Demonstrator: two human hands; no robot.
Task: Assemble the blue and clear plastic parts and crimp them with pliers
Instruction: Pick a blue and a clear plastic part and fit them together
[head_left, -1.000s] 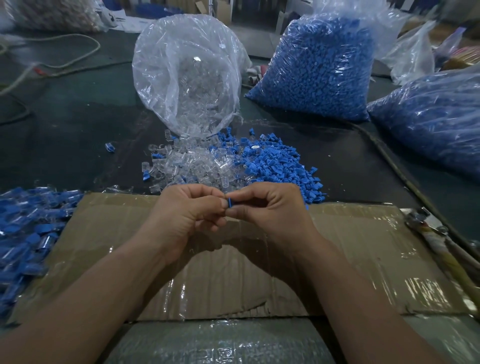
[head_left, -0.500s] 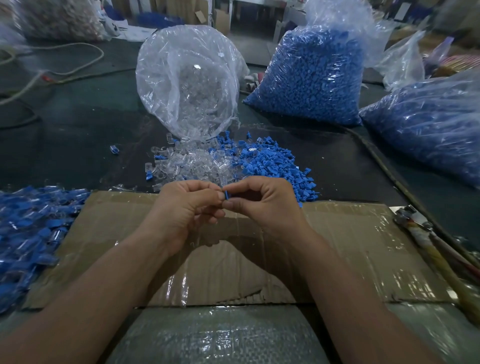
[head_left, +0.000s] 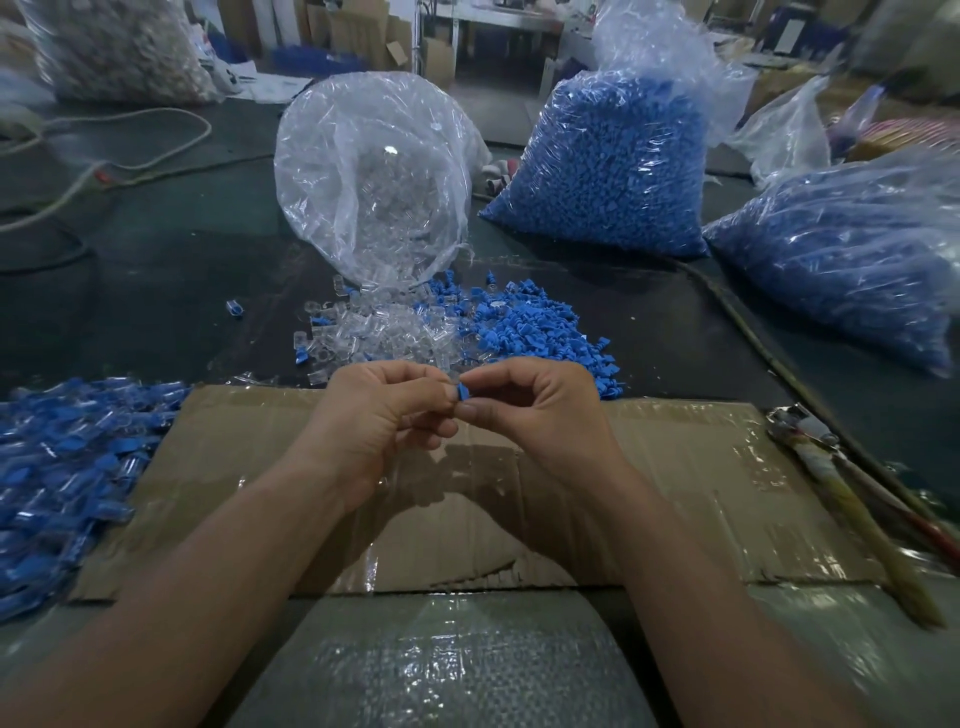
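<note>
Above the taped cardboard sheet (head_left: 675, 493), my left hand (head_left: 379, 421) and my right hand (head_left: 535, 410) meet fingertip to fingertip. A small blue plastic part (head_left: 464, 392) sits pinched between my right thumb and forefinger. My left fingers are curled round something hidden, most likely a clear part pressed against the blue one. Just beyond my hands lie a loose heap of clear parts (head_left: 384, 332) and a heap of blue parts (head_left: 535, 332). The pliers (head_left: 852, 499) lie on the cardboard's right edge, untouched.
A pile of joined blue-and-clear pieces (head_left: 62, 467) fills the left side. An open clear bag (head_left: 374, 176) of clear parts stands behind the heaps, with a bag of blue parts (head_left: 608, 161) and another blue bag (head_left: 852, 249) to the right. Cables cross the dark table at left.
My hands have stayed together at the same spot. More of the blue part now shows between my right fingertips; the view has shifted slightly.
</note>
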